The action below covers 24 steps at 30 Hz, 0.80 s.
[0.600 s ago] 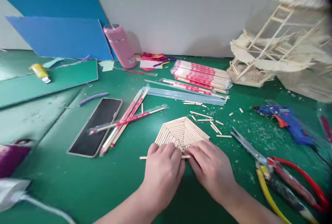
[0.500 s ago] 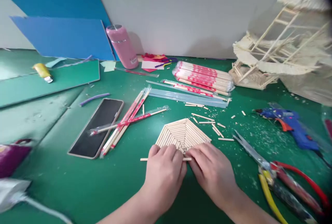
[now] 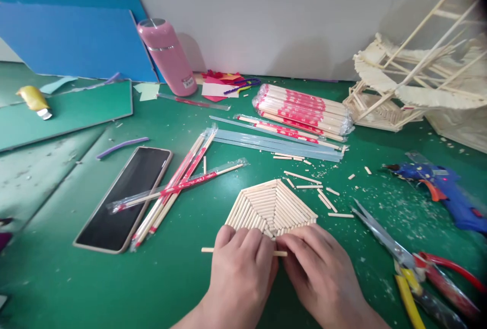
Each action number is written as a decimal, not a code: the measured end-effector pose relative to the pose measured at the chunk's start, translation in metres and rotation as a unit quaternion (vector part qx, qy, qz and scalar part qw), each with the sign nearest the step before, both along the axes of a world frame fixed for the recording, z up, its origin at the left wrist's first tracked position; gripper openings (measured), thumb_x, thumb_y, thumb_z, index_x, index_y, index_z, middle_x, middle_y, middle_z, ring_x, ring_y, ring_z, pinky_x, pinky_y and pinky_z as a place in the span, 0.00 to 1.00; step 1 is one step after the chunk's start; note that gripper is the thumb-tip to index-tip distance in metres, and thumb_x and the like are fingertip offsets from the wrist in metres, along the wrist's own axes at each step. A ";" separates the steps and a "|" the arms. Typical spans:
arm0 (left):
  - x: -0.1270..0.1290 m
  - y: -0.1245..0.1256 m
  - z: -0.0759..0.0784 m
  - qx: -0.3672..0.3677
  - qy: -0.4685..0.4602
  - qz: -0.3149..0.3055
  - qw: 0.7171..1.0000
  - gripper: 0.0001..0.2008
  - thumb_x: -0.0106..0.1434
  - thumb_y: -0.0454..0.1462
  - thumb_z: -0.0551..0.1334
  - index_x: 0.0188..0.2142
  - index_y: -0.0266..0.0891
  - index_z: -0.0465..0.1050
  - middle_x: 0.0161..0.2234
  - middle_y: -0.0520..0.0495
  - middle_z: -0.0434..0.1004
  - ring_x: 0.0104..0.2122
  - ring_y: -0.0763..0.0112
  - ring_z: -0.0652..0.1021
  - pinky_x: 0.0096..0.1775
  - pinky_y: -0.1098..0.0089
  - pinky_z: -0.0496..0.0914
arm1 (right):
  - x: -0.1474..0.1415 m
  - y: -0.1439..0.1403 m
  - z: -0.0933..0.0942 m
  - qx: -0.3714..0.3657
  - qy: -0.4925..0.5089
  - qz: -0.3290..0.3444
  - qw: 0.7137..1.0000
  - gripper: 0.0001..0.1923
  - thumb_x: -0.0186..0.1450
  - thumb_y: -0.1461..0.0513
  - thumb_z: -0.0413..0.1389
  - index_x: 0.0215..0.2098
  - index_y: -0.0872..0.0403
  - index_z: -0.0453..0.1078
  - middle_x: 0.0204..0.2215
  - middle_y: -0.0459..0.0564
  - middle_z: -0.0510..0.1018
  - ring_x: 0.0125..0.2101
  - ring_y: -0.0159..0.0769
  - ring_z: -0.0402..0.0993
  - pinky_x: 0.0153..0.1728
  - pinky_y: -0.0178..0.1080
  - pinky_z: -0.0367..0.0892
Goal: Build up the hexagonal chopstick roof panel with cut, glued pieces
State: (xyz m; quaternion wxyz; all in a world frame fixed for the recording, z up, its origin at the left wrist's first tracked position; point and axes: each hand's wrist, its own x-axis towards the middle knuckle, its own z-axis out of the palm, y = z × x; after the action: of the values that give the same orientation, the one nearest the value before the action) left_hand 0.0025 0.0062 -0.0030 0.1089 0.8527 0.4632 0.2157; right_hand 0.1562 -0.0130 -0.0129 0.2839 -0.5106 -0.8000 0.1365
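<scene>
Polygonal wooden-stick panel (image 3: 281, 202), built of short rods laid in nested rings like a web, lies flat on a green tabletop (image 3: 171, 283) directly in front of me, its near edge covered by my hands. My left hand (image 3: 243, 265) is closed over a single bare stick (image 3: 280, 254), which runs crosswise along that near edge, one end jutting out on each side of my knuckles. My right hand (image 3: 321, 268) is bent inward just beside the stick's right end, fingertips bunched at the panel; the backs of my fingers block the view, so I cannot tell what they grip. Beyond the panel, to the right, are scattered cut stick pieces (image 3: 309, 187). On the left, a dark-screened smartphone (image 3: 110, 217) lies under crossed sticks in red-printed wrappers (image 3: 192, 182). Farther back sit a fat plastic-wrapped stick bundle (image 3: 300, 108) and a pink tumbler (image 3: 169, 60). On the right, a blue hot glue gun (image 3: 447, 187) lies beyond long-bladed scissors (image 3: 388, 240), with a pale stick-built model (image 3: 414, 80) behind.
</scene>
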 end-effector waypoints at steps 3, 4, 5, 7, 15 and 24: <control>-0.002 0.000 -0.001 0.009 -0.003 -0.006 1.000 0.12 0.62 0.31 0.51 0.22 0.39 0.63 0.19 0.53 0.64 0.19 0.70 0.64 0.27 0.66 0.51 | 0.002 -0.001 -0.001 0.006 0.004 0.002 1.000 0.08 0.62 0.69 0.49 0.37 0.56 0.68 0.29 0.50 0.72 0.29 0.36 0.67 0.31 0.40 0.63; -0.002 0.000 -0.002 0.015 -0.005 -0.008 1.000 0.12 0.62 0.31 0.51 0.22 0.39 0.62 0.19 0.53 0.64 0.19 0.70 0.63 0.27 0.67 0.51 | 0.002 -0.001 -0.001 0.009 0.006 0.002 1.000 0.08 0.62 0.69 0.49 0.38 0.56 0.68 0.29 0.50 0.73 0.29 0.36 0.67 0.31 0.40 0.63; -0.003 0.000 -0.003 0.018 -0.007 -0.008 1.000 0.12 0.61 0.31 0.51 0.22 0.39 0.62 0.19 0.53 0.64 0.19 0.70 0.63 0.27 0.67 0.51 | 0.003 -0.001 -0.001 0.011 0.007 0.001 1.000 0.08 0.62 0.69 0.50 0.38 0.56 0.68 0.29 0.50 0.73 0.29 0.36 0.67 0.30 0.40 0.63; -0.003 0.000 -0.004 0.025 -0.011 -0.009 1.000 0.12 0.61 0.31 0.52 0.22 0.39 0.62 0.18 0.53 0.63 0.19 0.70 0.62 0.27 0.67 0.51 | 0.003 -0.001 -0.001 0.012 0.010 0.000 1.000 0.08 0.62 0.69 0.50 0.38 0.56 0.68 0.28 0.50 0.73 0.28 0.36 0.67 0.30 0.39 0.64; 0.000 0.001 -0.003 0.030 -0.011 -0.006 0.999 0.11 0.60 0.31 0.52 0.22 0.39 0.63 0.18 0.53 0.64 0.19 0.70 0.63 0.27 0.67 0.51 | 0.003 0.003 0.004 -0.004 0.033 -0.016 0.999 0.10 0.61 0.69 0.50 0.40 0.55 0.67 0.29 0.50 0.73 0.30 0.34 0.68 0.31 0.37 0.66; -0.006 -0.003 -0.002 0.020 -0.011 -0.009 1.000 0.10 0.60 0.30 0.53 0.22 0.38 0.63 0.19 0.53 0.64 0.20 0.70 0.64 0.27 0.67 0.52 | 0.005 0.005 0.014 -0.024 0.002 -0.014 1.000 0.06 0.62 0.67 0.51 0.36 0.53 0.69 0.29 0.48 0.72 0.29 0.34 0.68 0.30 0.37 0.64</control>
State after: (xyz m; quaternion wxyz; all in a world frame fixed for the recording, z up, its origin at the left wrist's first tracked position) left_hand -0.0032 0.0036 -0.0050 0.0989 0.8564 0.4497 0.2335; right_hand 0.1609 -0.0076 0.0013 0.2751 -0.5278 -0.7889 0.1528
